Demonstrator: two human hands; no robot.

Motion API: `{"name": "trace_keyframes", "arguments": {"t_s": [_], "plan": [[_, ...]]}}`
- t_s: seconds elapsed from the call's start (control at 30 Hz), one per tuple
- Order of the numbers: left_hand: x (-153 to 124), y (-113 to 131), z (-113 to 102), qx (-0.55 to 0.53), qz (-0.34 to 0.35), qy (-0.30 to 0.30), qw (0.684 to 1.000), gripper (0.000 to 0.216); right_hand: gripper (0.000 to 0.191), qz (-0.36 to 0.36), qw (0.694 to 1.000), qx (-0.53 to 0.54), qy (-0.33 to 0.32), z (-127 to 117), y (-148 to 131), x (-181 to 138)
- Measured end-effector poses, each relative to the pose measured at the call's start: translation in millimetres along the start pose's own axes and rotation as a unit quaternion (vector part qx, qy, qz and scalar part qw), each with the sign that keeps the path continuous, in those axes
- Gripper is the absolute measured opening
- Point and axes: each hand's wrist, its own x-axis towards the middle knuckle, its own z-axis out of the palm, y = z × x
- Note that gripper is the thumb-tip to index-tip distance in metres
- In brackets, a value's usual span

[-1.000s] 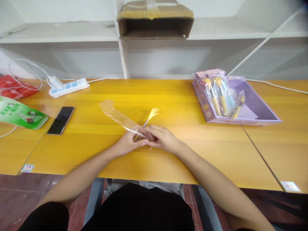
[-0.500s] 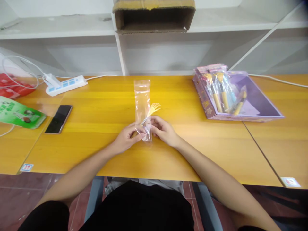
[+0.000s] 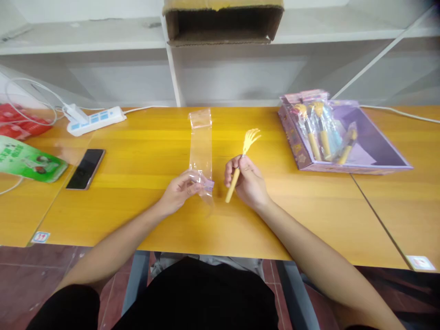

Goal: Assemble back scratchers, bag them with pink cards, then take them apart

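My right hand [image 3: 250, 180] is closed around a small back scratcher [image 3: 232, 185], with a yellow claw-shaped head pointing up and away and a wooden-coloured handle slanting down to the left. My left hand [image 3: 182, 189] pinches a clear plastic bag [image 3: 201, 146] near its lower end, where a small purple patch shows. The long bag stretches away from me over the table and looks flat. A gap of bare tabletop separates the bag from the back scratcher.
On the right, a purple box [image 3: 385, 153] holds several bagged back scratchers [image 3: 323, 137]. A phone [image 3: 85, 169], a white power strip [image 3: 99, 121] and a green package [image 3: 30, 160] lie on the left. Beyond the table [image 3: 144, 151], a cardboard box [image 3: 223, 25] sits on a shelf.
The back scratcher has come away from the bag, moving right in my right hand. My left hand keeps the bag, which has shifted slightly left.
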Motion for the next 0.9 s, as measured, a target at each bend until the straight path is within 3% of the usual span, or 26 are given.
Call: {"name": "trace_keyframes", "arguments": {"t_s": [0.13,0.3,0.53,0.8,0.9], "plan": [[1.8,0.7,-5.3,-0.012,0.020,0.074,0.997,0.042,0.037,0.035,0.994,0.006,-0.101,-4.5,-6.4,-6.7],[-0.8,4.5,-5.5,0.032,0.008,0.140,0.990,0.046,0.050,0.066,0.971,-0.122,-0.196,10.3,-5.7,-21.2],[0.7,6.9,-0.4,-0.010,-0.002,0.136,0.991,0.040,0.046,0.085,0.973,-0.147,-0.157,24.1,-0.8,-24.7],[-0.1,1.5,0.0,0.002,-0.090,-0.004,0.996,0.032,0.039,0.023,0.976,-0.174,-0.126,19.5,-0.7,-18.2],[-0.5,-4.7,-1.5,0.026,-0.082,0.019,0.996,0.029,0.041,0.028,0.978,-0.162,-0.125,16.5,0.8,-19.6]]}}
